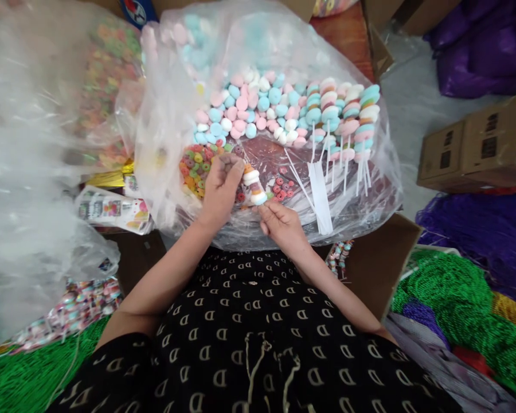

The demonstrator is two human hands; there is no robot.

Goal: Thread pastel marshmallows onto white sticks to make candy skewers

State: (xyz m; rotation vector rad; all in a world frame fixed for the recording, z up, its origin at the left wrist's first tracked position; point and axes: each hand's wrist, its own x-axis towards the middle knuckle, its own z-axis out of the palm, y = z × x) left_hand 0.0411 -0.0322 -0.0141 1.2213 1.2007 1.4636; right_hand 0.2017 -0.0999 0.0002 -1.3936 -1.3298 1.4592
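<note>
My right hand (281,225) pinches the lower end of a candy skewer (253,184), threaded with white marshmallow-like pieces and orange and purple rings. At its upper end is my left hand (223,182), fingers closed together; whatever they hold is hidden. Beneath the left hand lies a pile of small coloured candy rings (195,163). A few red rings (282,188) lie to the right of the skewer. Farther back is a heap of pink, blue and white marshmallow-like candies (251,106). On the right, several filled skewers (344,117) lie side by side near a bundle of white sticks (320,198).
Clear plastic sheeting (361,212) covers the work surface. A big clear bag of candy rings (112,74) and some printed packets (112,209) are on the left. Cardboard boxes (460,152) stand on the right, with green bead strands (447,287) nearer me.
</note>
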